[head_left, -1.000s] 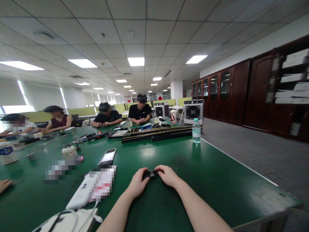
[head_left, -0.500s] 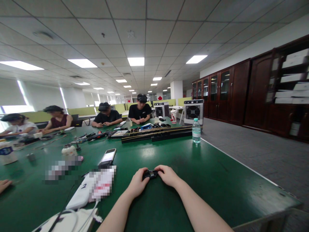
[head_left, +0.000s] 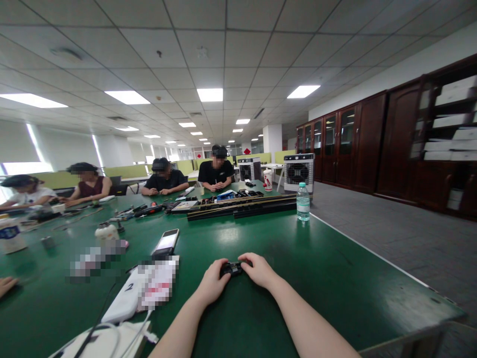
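Note:
A small black part (head_left: 232, 269), too small to name, lies low over the green table (head_left: 257, 313) between my two hands. My left hand (head_left: 215, 279) grips its left side, thumb at the near edge and fingers behind. At its right end my right hand (head_left: 258, 269) pinches it with bent fingers and thumb. Some lighter detail shows on top of the part, but I cannot make it out. My fingers hide both of its ends.
A water bottle (head_left: 303, 203) stands near the table's right edge. Long black bars (head_left: 246, 209) lie beyond my hands. To the left are a phone (head_left: 166, 242), a white power bank (head_left: 124, 297) and cables. Another person's hand (head_left: 6, 285) rests at far left; several people sit opposite.
My right hand has shifted very slightly up and left along the black part. My left hand stays where it was.

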The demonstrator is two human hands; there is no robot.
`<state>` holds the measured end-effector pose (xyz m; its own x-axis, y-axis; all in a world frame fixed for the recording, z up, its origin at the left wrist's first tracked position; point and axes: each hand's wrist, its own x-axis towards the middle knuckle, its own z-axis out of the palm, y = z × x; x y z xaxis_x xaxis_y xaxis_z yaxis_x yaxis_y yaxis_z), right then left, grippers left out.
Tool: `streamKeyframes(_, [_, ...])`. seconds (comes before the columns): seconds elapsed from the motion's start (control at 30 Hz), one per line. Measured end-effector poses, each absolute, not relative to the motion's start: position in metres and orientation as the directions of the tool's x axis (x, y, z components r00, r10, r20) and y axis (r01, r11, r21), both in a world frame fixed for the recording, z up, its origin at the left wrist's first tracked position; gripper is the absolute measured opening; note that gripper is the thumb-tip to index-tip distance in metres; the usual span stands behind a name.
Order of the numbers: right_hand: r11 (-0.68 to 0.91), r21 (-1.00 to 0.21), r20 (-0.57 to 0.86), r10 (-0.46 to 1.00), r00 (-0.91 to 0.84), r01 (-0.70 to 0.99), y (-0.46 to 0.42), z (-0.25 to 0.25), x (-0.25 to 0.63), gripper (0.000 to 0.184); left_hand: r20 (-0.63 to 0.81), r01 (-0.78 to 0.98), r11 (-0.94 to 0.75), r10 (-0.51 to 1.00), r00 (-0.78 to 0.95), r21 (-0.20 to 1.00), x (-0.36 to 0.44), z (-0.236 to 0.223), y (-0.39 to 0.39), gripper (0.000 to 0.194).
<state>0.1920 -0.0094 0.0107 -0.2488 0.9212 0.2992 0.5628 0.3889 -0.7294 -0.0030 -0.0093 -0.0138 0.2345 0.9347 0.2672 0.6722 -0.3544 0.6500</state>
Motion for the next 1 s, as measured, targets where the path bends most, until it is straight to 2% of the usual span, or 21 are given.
streamKeyframes(0.3, [0.490, -0.664, 0.354, 0.871, -0.339, 0.565, -0.016, 0.014, 0.188, 0.026, 0.338, 0.636, -0.428, 0.903, 0.267, 0.642, -0.005, -0.016, -0.008, 0.038])
streamKeyframes(0.57, [0.468, -0.634, 0.315, 0.883, -0.347, 0.616, -0.018, 0.012, 0.187, 0.027, 0.318, 0.633, -0.397, 0.917, 0.241, 0.664, -0.004, -0.017, -0.009, 0.046])
streamKeyframes(0.8, [0.444, -0.603, 0.300, 0.896, -0.328, 0.663, -0.022, 0.014, 0.184, 0.024, 0.330, 0.640, -0.419, 0.907, 0.262, 0.645, -0.005, -0.015, -0.009, 0.036])
streamKeyframes(1.0, [0.441, -0.595, 0.293, 0.898, -0.329, 0.672, -0.023, 0.016, 0.182, 0.020, 0.346, 0.615, -0.435, 0.900, 0.266, 0.658, -0.005, -0.016, -0.009, 0.036])
